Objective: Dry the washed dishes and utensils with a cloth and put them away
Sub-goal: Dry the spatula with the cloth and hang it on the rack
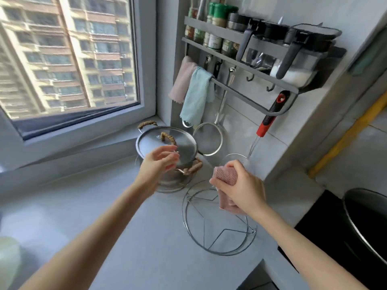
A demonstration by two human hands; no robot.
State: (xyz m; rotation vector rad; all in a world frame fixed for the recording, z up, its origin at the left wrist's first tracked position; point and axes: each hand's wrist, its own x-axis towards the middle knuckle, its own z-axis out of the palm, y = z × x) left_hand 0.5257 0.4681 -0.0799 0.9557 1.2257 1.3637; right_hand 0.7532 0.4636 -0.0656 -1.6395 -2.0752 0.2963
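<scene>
My right hand [240, 189] grips a bunched pink cloth [227, 176] above the grey counter [125, 216]. My left hand [161, 160] hovers with relaxed fingers in front of a steel pot [167, 178]; it holds nothing. The pot wears a steel lid [150, 143] and has rope-wrapped handles. A round wire steaming rack [217, 222] lies flat on the counter below my right hand. On the wall rack hang a steel strainer [208, 139] and a red-handled skimmer [268, 120], whose mesh head sits just behind my right hand.
A wall rack [240, 63] holds spice jars, hooks and a rail with a pink towel [182, 80] and a light blue towel [194, 99]. A window [69, 55] fills the left. A black wok [368, 225] sits on the stove at right.
</scene>
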